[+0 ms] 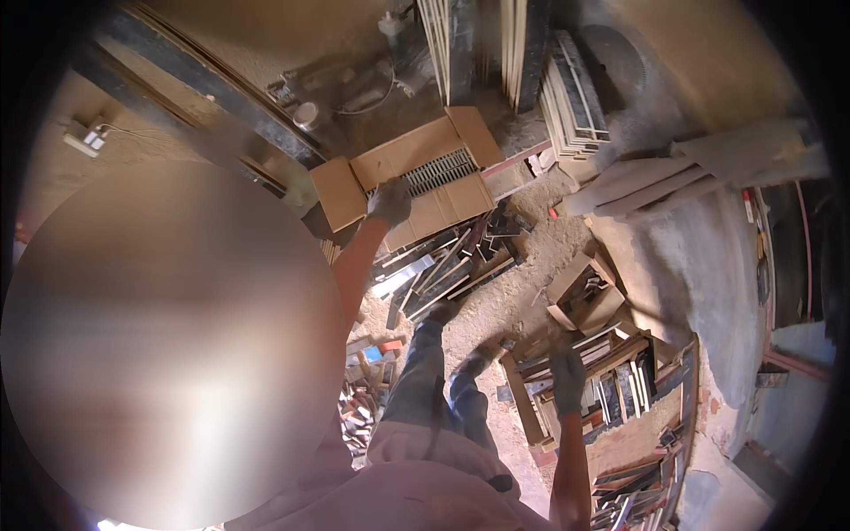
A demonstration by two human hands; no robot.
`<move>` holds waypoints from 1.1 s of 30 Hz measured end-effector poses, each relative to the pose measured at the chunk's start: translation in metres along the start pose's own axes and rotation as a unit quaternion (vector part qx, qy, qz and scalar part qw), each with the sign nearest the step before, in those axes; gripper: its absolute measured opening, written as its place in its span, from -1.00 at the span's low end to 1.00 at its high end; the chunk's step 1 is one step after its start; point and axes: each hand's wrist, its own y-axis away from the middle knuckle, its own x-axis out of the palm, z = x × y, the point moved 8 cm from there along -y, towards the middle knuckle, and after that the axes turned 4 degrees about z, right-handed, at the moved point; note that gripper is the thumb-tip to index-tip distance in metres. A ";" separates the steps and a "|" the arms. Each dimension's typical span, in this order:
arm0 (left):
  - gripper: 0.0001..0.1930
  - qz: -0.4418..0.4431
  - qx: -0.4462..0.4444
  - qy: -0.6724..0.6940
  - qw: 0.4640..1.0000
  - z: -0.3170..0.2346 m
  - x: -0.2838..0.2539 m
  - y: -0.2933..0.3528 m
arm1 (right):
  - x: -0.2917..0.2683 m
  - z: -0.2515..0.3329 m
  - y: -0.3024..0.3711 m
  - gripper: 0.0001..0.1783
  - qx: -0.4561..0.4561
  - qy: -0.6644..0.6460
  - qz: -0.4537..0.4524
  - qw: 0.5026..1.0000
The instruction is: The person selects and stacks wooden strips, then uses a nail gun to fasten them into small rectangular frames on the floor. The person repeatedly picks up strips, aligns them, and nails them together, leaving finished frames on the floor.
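Note:
My left hand [390, 203], in a grey work glove, is at the left inner side of an open cardboard box [440, 209]. Its fingers look curled by the end of a packed row of thin strips [440, 172] inside; what they hold, if anything, is hidden. Over a wooden crate [522, 403] on the right is my right hand [567, 379], in a dark glove. Blur hides the shape of its fingers. Dark and pale strips [624, 390] stand in that crate beside the hand. A smaller open cardboard box [587, 292] sits just beyond it.
Loose dark offcuts [447, 274] lie heaped below the large box. Small scrap pieces [363, 407] cover the floor by my legs. Bundles of long strips [571, 97] stand at the back, near grey sheeting [655, 181]. A blurred round patch covers the left.

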 end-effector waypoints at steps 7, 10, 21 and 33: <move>-0.37 -0.063 -0.015 -0.096 0.993 0.013 -0.013 -0.015 | 0.127 0.117 -0.089 -0.66 0.035 0.121 0.082 0.989; -0.34 -0.117 -0.007 -0.077 0.990 0.039 -0.043 -0.024 | 0.174 0.160 -0.126 -0.67 -0.017 0.100 0.079 0.992; -0.22 -0.029 0.031 0.202 0.978 0.070 -0.042 -0.120 | 0.315 0.259 -0.406 -0.47 -0.347 0.410 0.094 0.838; -0.40 0.154 0.083 0.094 0.980 0.036 0.002 -0.190 | 0.383 0.272 -0.494 -0.52 -0.195 0.647 0.313 0.668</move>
